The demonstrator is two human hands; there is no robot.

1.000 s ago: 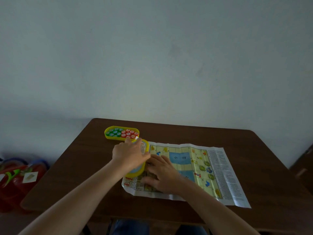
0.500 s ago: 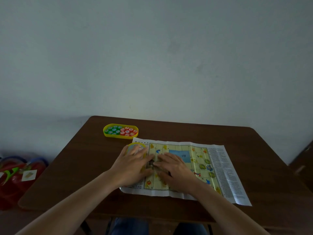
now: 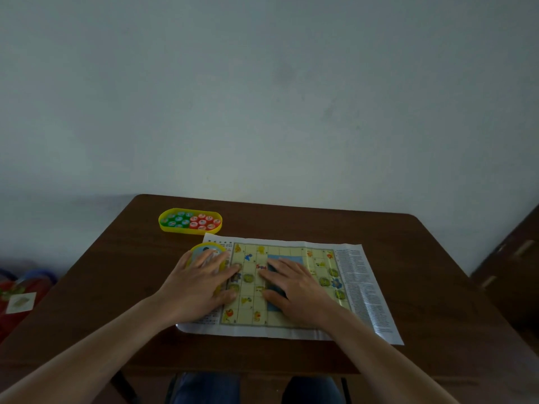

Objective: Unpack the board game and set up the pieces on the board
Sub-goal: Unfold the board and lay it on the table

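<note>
The board (image 3: 319, 259) is a thin paper sheet with fold creases, lying spread flat near the middle of the table. It has a pale yellow grid with small animal pictures, blue patches in its middle, and columns of fine print down its right margin and along its left edge. Just beyond its far left corner stands a yellow oval tray (image 3: 189, 230) holding the round pieces, the green ones (image 3: 176, 219) in its left half and the red ones (image 3: 204, 221) in its right. A yellow-rimmed lid (image 3: 206, 248) with a picture on it lies at the sheet's left edge. The table (image 3: 431, 287) is dark brown wood with rounded corners, pushed against a plain pale wall (image 3: 262, 97). A red bag (image 3: 20, 290) sits low on the left, dark furniture (image 3: 513, 258) stands on the right, and knees in blue jeans (image 3: 204, 386) show under the near edge. The left hand (image 3: 198, 287) lies palm down over the lid, fingers straight and slightly spread, the tips reaching onto the grid. The right hand (image 3: 294, 290) lies palm down on the middle of the board, fingers straight and lightly fanned, thumb out to the side. Neither hand grips anything.
</note>
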